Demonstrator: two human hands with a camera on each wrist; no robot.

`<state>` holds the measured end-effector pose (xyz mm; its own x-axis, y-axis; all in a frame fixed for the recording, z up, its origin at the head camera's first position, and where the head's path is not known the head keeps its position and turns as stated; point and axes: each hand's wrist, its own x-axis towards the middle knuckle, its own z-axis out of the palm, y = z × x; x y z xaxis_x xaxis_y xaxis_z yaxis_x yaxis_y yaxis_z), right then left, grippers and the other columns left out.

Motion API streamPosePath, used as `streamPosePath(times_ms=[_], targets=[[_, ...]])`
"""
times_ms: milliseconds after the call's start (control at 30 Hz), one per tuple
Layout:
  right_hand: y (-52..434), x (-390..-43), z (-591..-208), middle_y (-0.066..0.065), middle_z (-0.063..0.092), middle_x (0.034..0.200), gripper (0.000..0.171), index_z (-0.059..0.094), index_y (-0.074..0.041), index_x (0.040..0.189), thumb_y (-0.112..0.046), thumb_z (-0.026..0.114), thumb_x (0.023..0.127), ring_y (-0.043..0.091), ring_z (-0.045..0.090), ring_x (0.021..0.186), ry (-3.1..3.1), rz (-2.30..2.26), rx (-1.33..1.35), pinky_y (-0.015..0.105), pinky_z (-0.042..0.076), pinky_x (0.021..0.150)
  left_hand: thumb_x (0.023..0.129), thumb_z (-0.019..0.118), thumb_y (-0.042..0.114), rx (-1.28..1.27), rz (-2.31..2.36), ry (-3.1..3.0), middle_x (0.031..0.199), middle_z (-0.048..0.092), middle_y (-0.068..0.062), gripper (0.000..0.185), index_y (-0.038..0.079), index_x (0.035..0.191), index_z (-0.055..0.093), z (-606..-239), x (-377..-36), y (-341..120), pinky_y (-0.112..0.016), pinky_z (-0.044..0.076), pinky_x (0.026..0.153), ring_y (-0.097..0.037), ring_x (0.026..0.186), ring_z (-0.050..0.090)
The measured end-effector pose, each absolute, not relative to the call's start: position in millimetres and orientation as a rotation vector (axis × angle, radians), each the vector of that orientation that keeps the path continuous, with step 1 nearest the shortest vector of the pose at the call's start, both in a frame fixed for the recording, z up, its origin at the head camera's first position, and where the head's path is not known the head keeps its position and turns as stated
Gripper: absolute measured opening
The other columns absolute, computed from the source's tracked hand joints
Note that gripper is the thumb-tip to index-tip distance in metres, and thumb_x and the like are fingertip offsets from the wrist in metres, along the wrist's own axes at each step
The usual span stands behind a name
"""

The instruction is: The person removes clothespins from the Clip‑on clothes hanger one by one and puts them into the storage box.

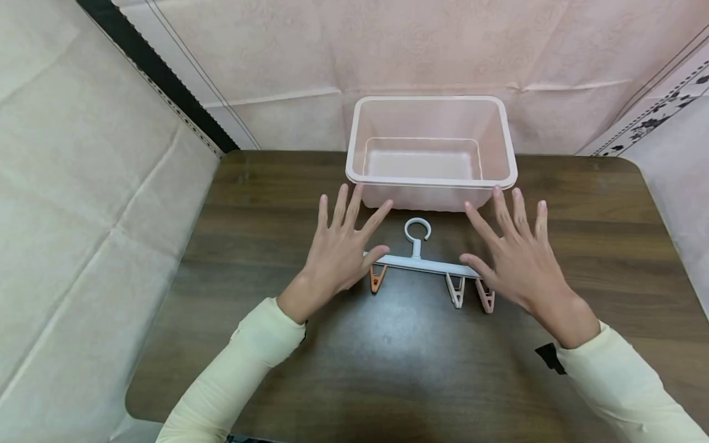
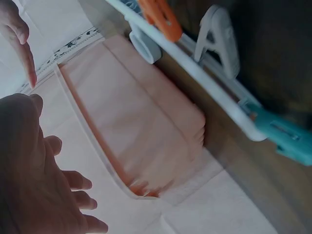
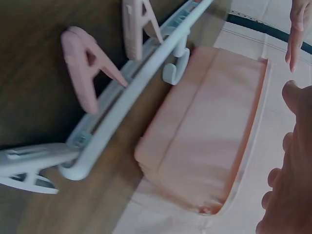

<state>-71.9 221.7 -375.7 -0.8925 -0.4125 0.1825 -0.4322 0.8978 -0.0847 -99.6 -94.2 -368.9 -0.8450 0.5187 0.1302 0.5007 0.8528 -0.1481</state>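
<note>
Both hands are spread, fingers straight and fanned, gripping nothing. The left hand [image 1: 338,249] hovers palm down over the left end of the hanger [image 1: 423,264], its thumb tip at or just above the bar; whether it touches cannot be told. The right hand [image 1: 517,258] sits likewise over the right end, thumb close to the bar, and it probably covers that end from the head view.

The hanger lies flat on the table [image 1: 388,357], its ring hook [image 1: 417,229] pointing toward the bin [image 1: 432,181]. Pegs hang off the near side of the bar: an orange peg [image 1: 378,278] by the left thumb, a white peg [image 1: 455,289] right of centre, and a pink peg [image 1: 485,296] just beside it. The left wrist view also shows a teal peg [image 2: 287,139] at one end of the bar.

The bin stands just behind the hanger at the table's far edge, its near wall close to the fingertips of both hands. Cream sleeves [image 1: 244,369] cover both forearms.
</note>
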Motion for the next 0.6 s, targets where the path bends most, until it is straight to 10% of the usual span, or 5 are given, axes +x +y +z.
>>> streamPosePath(times_ms=[600], targets=[[236.1,-65.1,-415.7,0.020,-0.004,0.165,0.086,0.009,-0.027,0.163,-0.053,0.058,0.097,0.040,-0.008,0.149,-2.998,0.257,0.650,0.064,-0.008,0.112,0.103,0.041,0.057,-0.774,0.007,-3.063,0.163,0.011,-0.022,0.076,0.030,0.162,0.002,-403.8,-97.4,-96.5,-0.059,0.005,0.116,-0.042,0.149,0.007]])
